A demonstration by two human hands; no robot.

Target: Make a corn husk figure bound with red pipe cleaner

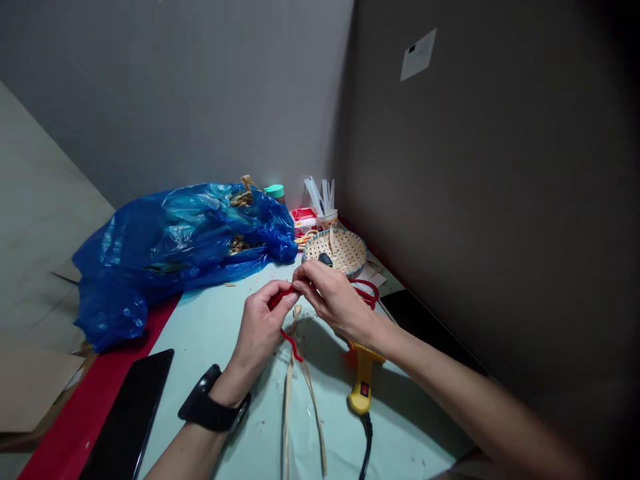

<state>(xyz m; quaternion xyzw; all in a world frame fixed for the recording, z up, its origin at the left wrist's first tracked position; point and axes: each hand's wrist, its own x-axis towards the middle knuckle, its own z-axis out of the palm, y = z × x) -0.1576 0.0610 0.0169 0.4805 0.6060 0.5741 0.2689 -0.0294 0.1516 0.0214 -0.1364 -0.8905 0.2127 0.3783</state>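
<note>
A thin red cord (291, 345) is pinched in my left hand (260, 319), its loose end curling down below my thumb. My right hand (327, 293) meets it from the other side, fingertips closed on the upper part of the same cord. Below my hands, pale dried-husk strips (289, 400) run down the tabletop toward me. Under my right wrist lies a yellow glue gun (361, 387) with a black cable, its front part hidden by the arm. My fingers cover most of the cord's upper end.
A blue plastic bag (185, 233) of dried husks fills the back left. Behind my hands sit a woven basket (345, 250) and a cup (327, 219) of translucent glue sticks. Red loops (367, 292) lie right. Dark flat devices (130, 413) flank the pale green tabletop (255, 433); walls close the corner.
</note>
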